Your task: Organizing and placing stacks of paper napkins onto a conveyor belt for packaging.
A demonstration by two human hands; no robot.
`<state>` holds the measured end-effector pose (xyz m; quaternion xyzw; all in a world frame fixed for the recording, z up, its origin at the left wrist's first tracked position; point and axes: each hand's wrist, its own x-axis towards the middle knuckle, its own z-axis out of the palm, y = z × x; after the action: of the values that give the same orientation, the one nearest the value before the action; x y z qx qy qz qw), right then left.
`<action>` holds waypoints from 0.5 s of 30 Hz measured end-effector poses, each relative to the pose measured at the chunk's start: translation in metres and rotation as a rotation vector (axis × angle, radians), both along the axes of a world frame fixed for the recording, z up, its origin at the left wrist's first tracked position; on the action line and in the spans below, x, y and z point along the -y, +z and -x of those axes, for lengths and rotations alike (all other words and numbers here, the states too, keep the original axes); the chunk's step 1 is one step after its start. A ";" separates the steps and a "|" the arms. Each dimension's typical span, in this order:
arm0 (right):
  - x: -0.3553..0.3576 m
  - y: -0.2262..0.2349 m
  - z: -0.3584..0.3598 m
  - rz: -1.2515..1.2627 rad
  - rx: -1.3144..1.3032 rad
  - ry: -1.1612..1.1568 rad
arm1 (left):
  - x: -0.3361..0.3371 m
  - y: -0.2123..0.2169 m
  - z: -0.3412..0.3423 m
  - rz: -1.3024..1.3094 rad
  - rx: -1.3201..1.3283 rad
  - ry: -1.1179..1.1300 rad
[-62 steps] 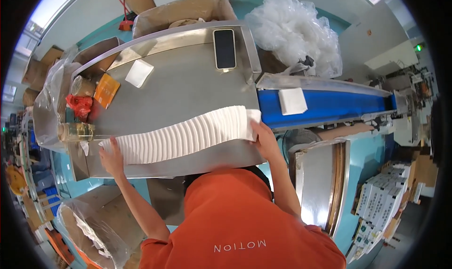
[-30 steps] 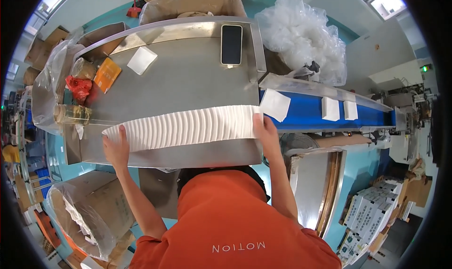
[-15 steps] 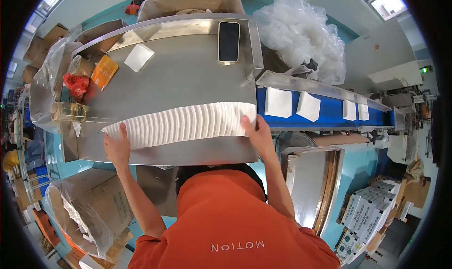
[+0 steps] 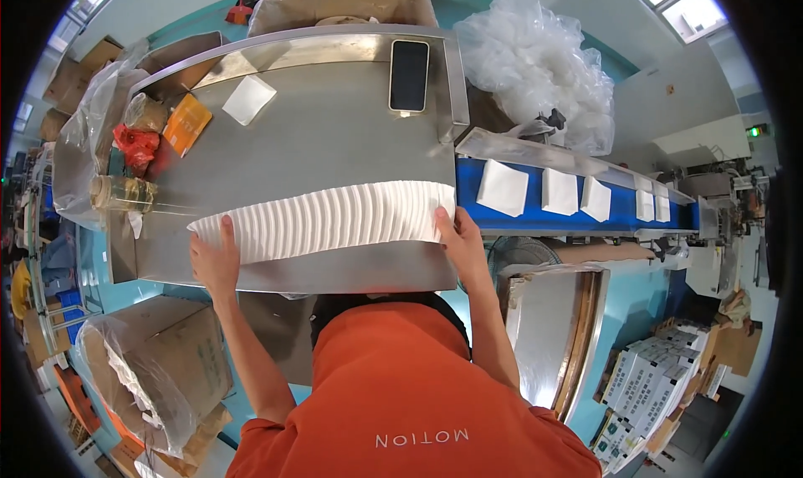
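Observation:
A long row of white folded paper napkins [image 4: 326, 220], overlapped and standing on edge, lies across the near part of the metal table [image 4: 335, 135]. Its left end is in my left hand [image 4: 216, 259], the thumb on top and the fingers around the outer side. My right hand [image 4: 462, 242] grips the right end, thumb over the napkins, close to where the table meets the blue conveyor belt [image 4: 535, 218]. Both hands are closed on the same row. More white napkins [image 4: 502, 188] lie spaced out along the belt.
A phone [image 4: 409, 76] lies at the table's far right, a white napkin [image 4: 249, 100] and an orange packet [image 4: 186, 125] at far left. Tape rolls [image 4: 123, 194] and red plastic [image 4: 136, 146] sit along the left edge. A raised metal rim [image 4: 318, 50] borders the back.
The napkins on the belt have shifted left, and more show at its right end. My left hand and the row's left end have moved slightly right. Both hands keep their hold.

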<state>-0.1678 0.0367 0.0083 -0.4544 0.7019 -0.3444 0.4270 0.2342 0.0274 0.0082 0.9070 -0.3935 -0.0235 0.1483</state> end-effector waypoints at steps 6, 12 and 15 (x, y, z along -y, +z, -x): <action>-0.020 -0.016 0.041 -0.126 0.706 -0.434 | 0.002 -0.005 0.003 0.019 -0.011 -0.057; 0.002 -0.006 0.005 -0.063 -0.072 0.059 | 0.000 -0.002 0.013 0.003 0.021 -0.019; -0.005 -0.004 0.016 -0.204 0.527 -0.043 | -0.002 -0.002 0.010 0.024 0.018 -0.048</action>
<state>-0.1842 0.0422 0.0045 -0.2888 0.6071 -0.3872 0.6309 0.2239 0.0297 0.0064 0.8956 -0.4169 -0.0144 0.1548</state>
